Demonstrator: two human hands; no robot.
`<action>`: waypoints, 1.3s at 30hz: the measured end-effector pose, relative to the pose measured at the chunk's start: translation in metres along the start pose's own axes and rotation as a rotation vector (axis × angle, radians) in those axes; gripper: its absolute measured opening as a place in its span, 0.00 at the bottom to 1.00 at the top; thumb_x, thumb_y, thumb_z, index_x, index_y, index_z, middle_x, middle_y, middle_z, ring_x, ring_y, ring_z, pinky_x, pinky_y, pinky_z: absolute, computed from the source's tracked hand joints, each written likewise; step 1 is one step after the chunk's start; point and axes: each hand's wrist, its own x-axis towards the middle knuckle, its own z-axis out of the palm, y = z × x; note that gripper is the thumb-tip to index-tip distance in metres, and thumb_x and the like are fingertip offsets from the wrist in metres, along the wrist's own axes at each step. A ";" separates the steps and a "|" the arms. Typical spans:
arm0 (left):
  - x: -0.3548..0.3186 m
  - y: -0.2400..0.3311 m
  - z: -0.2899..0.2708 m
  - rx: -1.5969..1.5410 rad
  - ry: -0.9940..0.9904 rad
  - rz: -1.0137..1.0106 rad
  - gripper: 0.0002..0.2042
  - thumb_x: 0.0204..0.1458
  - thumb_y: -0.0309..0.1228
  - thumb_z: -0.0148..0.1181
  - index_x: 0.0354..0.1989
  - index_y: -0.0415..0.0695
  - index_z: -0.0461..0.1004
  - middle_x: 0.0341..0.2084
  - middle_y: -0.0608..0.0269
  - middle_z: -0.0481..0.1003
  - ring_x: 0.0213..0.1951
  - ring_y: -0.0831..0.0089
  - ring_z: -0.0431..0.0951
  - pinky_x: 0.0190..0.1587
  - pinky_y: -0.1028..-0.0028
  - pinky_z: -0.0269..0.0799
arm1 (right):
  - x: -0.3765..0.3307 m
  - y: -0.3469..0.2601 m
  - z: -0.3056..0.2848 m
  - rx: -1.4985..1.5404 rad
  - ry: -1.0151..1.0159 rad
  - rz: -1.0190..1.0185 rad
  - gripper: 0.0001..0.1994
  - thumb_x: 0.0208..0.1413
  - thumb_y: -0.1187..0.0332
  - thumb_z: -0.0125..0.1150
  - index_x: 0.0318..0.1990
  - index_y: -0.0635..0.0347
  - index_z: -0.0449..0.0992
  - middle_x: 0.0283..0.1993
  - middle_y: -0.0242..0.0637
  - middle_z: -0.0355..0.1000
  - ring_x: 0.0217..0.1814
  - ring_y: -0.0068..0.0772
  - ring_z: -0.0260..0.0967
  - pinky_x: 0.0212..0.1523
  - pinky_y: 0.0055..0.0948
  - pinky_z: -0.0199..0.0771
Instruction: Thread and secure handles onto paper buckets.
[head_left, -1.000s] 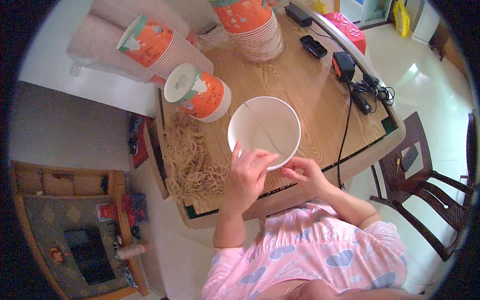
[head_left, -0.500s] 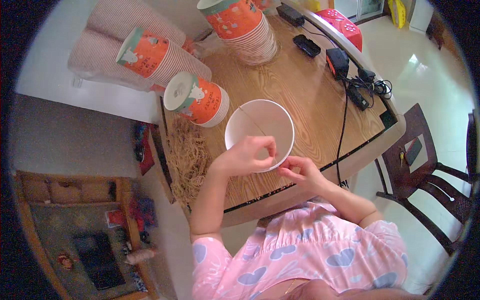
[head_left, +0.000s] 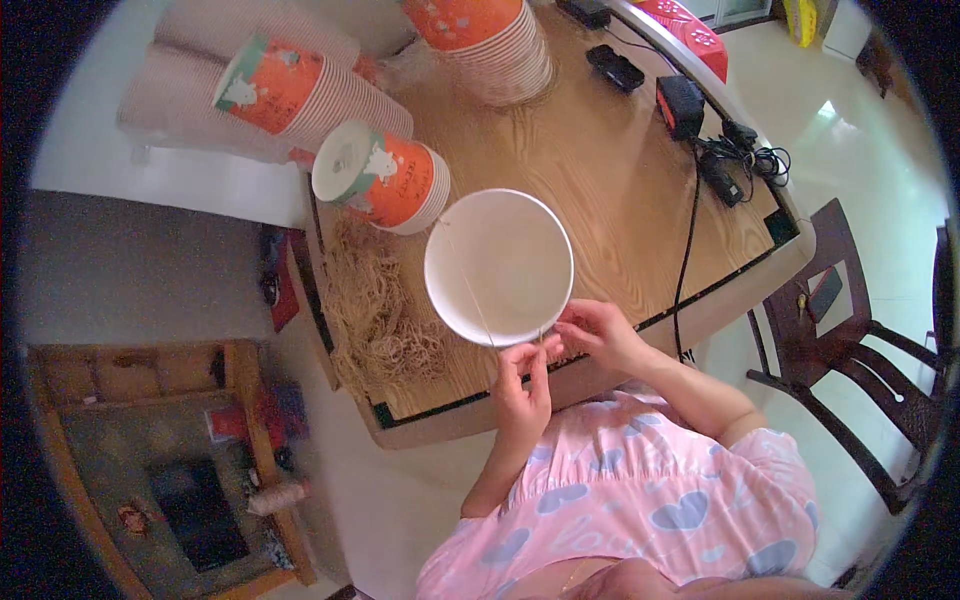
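Observation:
A wide white paper cup (head_left: 502,250) stands near the table's front edge, its open mouth facing me. From its far left rim a thin tan string (head_left: 466,280) runs across the opening to the near rim. My left hand (head_left: 524,388) is just outside that near rim, thumb and fingers pinched on the string. Beside it, my right hand (head_left: 602,335) is closed at the cup's near right rim; its fingertips touch the rim, and whether they also hold string is unclear. Left of the cup lies a tangled heap of tan strings (head_left: 365,300).
Orange-and-green printed paper cups stand in a short stack (head_left: 400,185) and longer stacks (head_left: 290,90) at the back left, with another stack (head_left: 490,50) behind. Black adapters and cables (head_left: 725,165) lie along the right edge. A dark wooden chair (head_left: 820,290) stands right of the table.
My left hand has drawn back from over the cup's opening to outside its near rim, bringing the string along. My right hand stays by the rim. The view has shifted slightly.

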 end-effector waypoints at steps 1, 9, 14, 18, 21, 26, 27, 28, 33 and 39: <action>0.002 0.000 0.004 -0.004 0.041 -0.007 0.04 0.58 0.22 0.43 0.39 0.36 0.60 0.36 0.49 0.75 0.38 0.69 0.77 0.45 0.73 0.70 | 0.000 0.002 -0.001 -0.038 -0.001 0.034 0.06 0.56 0.71 0.53 0.36 0.66 0.72 0.27 0.31 0.69 0.29 0.20 0.65 0.29 0.23 0.67; 0.037 -0.010 -0.005 -0.180 0.118 -0.160 0.09 0.52 0.25 0.56 0.39 0.34 0.75 0.29 0.57 0.78 0.29 0.78 0.76 0.33 0.81 0.72 | -0.002 -0.021 0.002 -0.207 0.019 0.047 0.05 0.54 0.72 0.55 0.32 0.66 0.71 0.28 0.30 0.68 0.32 0.17 0.63 0.33 0.20 0.65; 0.044 -0.011 -0.013 -0.023 0.031 -0.172 0.07 0.48 0.24 0.60 0.35 0.35 0.78 0.27 0.63 0.78 0.28 0.79 0.76 0.34 0.79 0.70 | -0.003 -0.022 0.010 -0.284 -0.035 -0.093 0.05 0.52 0.72 0.57 0.34 0.65 0.71 0.29 0.38 0.70 0.34 0.28 0.69 0.34 0.27 0.68; 0.046 -0.005 -0.017 0.072 -0.047 -0.142 0.07 0.44 0.25 0.63 0.33 0.38 0.78 0.27 0.61 0.77 0.29 0.76 0.75 0.34 0.76 0.69 | -0.002 -0.019 0.014 -0.380 -0.065 -0.155 0.07 0.50 0.72 0.57 0.36 0.64 0.72 0.32 0.46 0.71 0.36 0.42 0.71 0.37 0.33 0.70; 0.045 -0.003 -0.019 0.087 -0.015 -0.108 0.07 0.44 0.24 0.62 0.32 0.38 0.77 0.28 0.59 0.75 0.30 0.73 0.75 0.34 0.75 0.69 | -0.004 -0.032 0.016 -0.378 -0.065 -0.123 0.07 0.50 0.73 0.57 0.37 0.64 0.72 0.33 0.46 0.72 0.36 0.42 0.71 0.37 0.33 0.70; 0.037 0.005 -0.017 0.108 0.114 0.034 0.04 0.44 0.22 0.61 0.28 0.38 0.74 0.28 0.60 0.74 0.32 0.71 0.75 0.37 0.74 0.68 | -0.008 -0.031 0.017 -0.261 0.055 -0.120 0.07 0.51 0.73 0.56 0.37 0.66 0.72 0.32 0.43 0.73 0.36 0.33 0.71 0.38 0.29 0.70; 0.036 0.003 -0.016 0.065 0.118 0.039 0.04 0.44 0.22 0.61 0.28 0.38 0.73 0.28 0.60 0.74 0.33 0.71 0.75 0.38 0.74 0.68 | -0.009 -0.034 0.018 -0.194 0.068 -0.079 0.07 0.52 0.73 0.55 0.36 0.67 0.72 0.32 0.40 0.73 0.36 0.29 0.70 0.38 0.28 0.69; 0.034 0.002 -0.016 0.022 0.123 0.043 0.04 0.44 0.22 0.61 0.28 0.39 0.72 0.28 0.60 0.74 0.34 0.70 0.75 0.39 0.74 0.68 | -0.009 -0.035 0.018 -0.126 0.081 -0.038 0.06 0.52 0.74 0.54 0.36 0.67 0.72 0.32 0.38 0.73 0.36 0.25 0.69 0.39 0.26 0.69; 0.032 0.001 -0.016 0.058 0.094 0.156 0.06 0.41 0.22 0.62 0.28 0.42 0.72 0.28 0.62 0.73 0.34 0.68 0.75 0.39 0.73 0.68 | -0.007 -0.031 0.016 -0.014 0.062 0.005 0.06 0.53 0.73 0.54 0.36 0.67 0.72 0.32 0.33 0.72 0.37 0.20 0.67 0.39 0.23 0.68; 0.030 -0.013 -0.022 0.441 0.032 0.449 0.11 0.35 0.22 0.64 0.29 0.47 0.73 0.25 0.65 0.68 0.33 0.64 0.72 0.42 0.63 0.67 | -0.004 -0.038 0.014 -0.033 0.085 0.020 0.06 0.53 0.73 0.54 0.37 0.67 0.73 0.32 0.31 0.72 0.37 0.18 0.66 0.40 0.21 0.67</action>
